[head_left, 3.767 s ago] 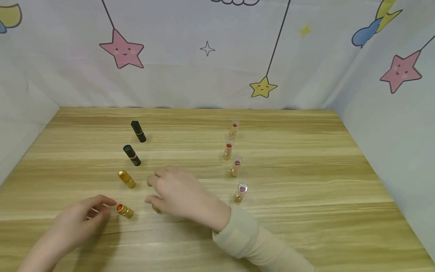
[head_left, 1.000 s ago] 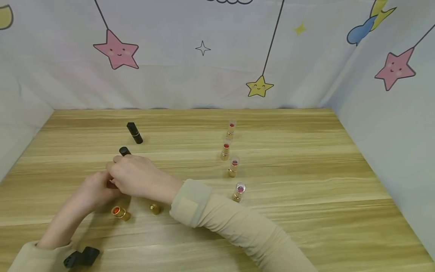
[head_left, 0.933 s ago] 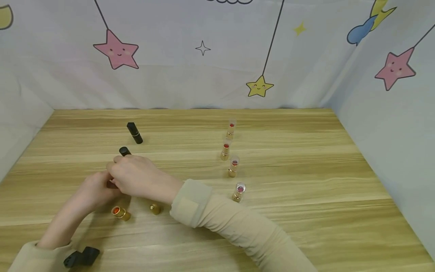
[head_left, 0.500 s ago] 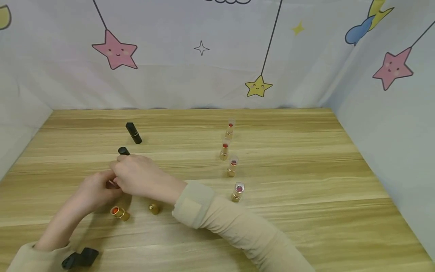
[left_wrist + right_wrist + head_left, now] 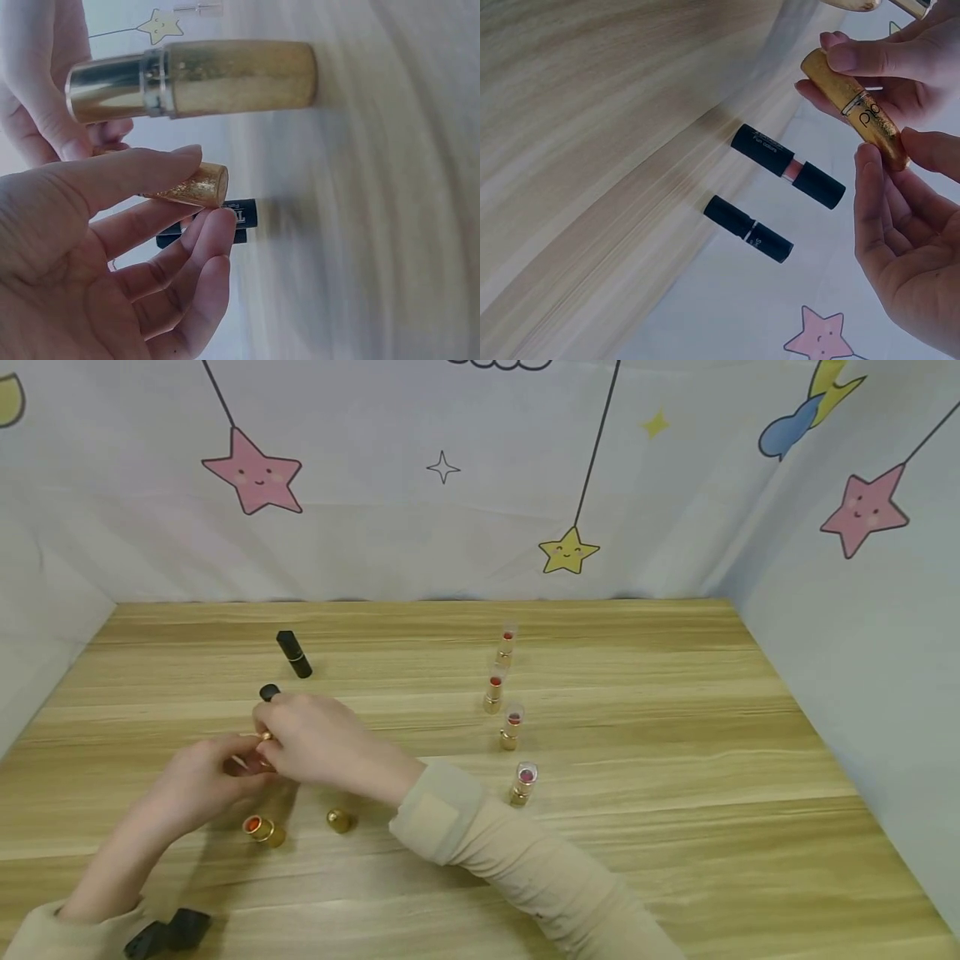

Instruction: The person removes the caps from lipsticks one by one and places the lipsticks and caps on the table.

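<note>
Both hands meet over a gold lipstick (image 5: pixel 856 112) at the left of the table. My left hand (image 5: pixel 198 781) pinches its lower end between thumb and fingers, best seen in the left wrist view. My right hand (image 5: pixel 322 743) pinches the rounded top of the cap, with thumb and fingertips around it in the right wrist view. The cap still sits against the base there. Nearer the body stands an uncapped gold lipstick (image 5: pixel 264 831) showing orange inside. A small gold cap (image 5: pixel 340 820) stands to its right.
Behind the hands stand two black lipsticks, the farther one (image 5: pixel 294 654) in full view and the nearer one (image 5: pixel 269 692) mostly covered. Several clear-capped lipsticks (image 5: pixel 522 783) form a row right of centre. White star-printed cloth (image 5: pixel 375 527) encloses the wooden table (image 5: pixel 675 777).
Since the earliest frame, the right hand has left the small gold cap and both hands have taken hold of the gold lipstick behind. Lately the right hand has shifted slightly right, exposing some gold.
</note>
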Motion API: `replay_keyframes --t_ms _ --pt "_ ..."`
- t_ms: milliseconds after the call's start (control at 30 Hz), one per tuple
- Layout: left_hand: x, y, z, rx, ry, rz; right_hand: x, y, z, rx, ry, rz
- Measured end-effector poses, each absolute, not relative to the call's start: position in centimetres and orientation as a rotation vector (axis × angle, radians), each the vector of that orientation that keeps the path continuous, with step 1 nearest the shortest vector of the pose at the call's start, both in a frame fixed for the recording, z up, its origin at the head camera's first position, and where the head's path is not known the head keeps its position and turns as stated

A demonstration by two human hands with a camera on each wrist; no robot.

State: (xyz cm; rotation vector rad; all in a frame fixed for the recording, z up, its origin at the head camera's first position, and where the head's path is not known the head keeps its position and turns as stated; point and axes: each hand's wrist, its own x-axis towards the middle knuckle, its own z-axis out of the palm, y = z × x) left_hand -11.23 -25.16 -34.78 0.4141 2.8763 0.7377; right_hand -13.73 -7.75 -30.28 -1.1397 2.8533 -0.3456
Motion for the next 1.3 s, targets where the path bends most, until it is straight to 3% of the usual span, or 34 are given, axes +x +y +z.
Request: replay_keyframes --t_ms 1300 --pt "-10.7 -25.5 -33.3 0.418 2.884 0.73 -13.9 -5.2 -31.8 -1.036 2.865 -0.607"
